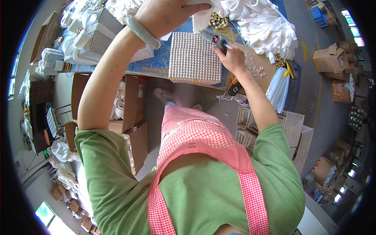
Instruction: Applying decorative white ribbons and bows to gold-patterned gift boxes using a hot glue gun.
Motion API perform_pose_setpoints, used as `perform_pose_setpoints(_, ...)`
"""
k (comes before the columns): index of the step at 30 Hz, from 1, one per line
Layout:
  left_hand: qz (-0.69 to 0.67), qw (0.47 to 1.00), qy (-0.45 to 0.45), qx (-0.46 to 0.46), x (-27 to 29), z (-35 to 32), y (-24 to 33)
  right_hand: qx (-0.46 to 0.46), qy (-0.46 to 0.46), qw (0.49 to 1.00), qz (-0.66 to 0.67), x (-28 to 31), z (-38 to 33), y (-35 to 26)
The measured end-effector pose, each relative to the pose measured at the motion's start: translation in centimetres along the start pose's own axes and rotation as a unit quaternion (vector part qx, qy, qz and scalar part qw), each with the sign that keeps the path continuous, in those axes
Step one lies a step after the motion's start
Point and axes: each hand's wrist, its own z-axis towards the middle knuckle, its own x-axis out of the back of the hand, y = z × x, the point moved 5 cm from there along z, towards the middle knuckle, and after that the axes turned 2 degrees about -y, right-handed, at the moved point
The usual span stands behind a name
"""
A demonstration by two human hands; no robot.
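Note:
A white soft strip (201, 19) hangs from my left hand (167, 14), which is closed on its upper part at the top edge; some fingers are out of view. My right hand (233, 59) grips a dark hand tool (217, 40) with a clear front part and a red spot; its exact kind is unclear. The tool's front points toward the strip's lower end. Below both lies a box-shaped piece covered in rows of silvery beads (195, 57), at the near edge of the blue table (156, 65).
Gold bells (218, 21) and a heap of white strips (262, 27) lie at the back. Beaded pieces (102, 37) are stacked left. Clear sticks (278, 90) and an orange-black tool (235, 87) are at the right edge. Cardboard boxes (135, 102) stand below.

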Motion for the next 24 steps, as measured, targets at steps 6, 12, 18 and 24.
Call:
perform_pose_setpoints(6, 0.004, 1.000, -0.012, 0.002, 0.0, -0.3, 0.5, -0.023, -0.020, 0.999, -0.031, -1.2, 0.3, 1.0)
perform_pose_setpoints(12, -0.011, 0.999, 0.025, -0.020, -2.3, -3.3, -0.7, -0.080, -0.064, 0.973, 0.206, -0.7, -1.9, 2.3)
perform_pose_setpoints(18, -0.104, 0.991, -0.019, 0.080, -7.4, -10.2, 1.4, -0.208, 0.044, 0.814, 0.541, 0.5, -8.2, 2.2)
perform_pose_setpoints(24, -0.043, 0.983, -0.126, 0.126, -13.3, -15.4, 2.6, -0.185, 0.200, 0.840, 0.469, -3.3, -10.1, 2.4)
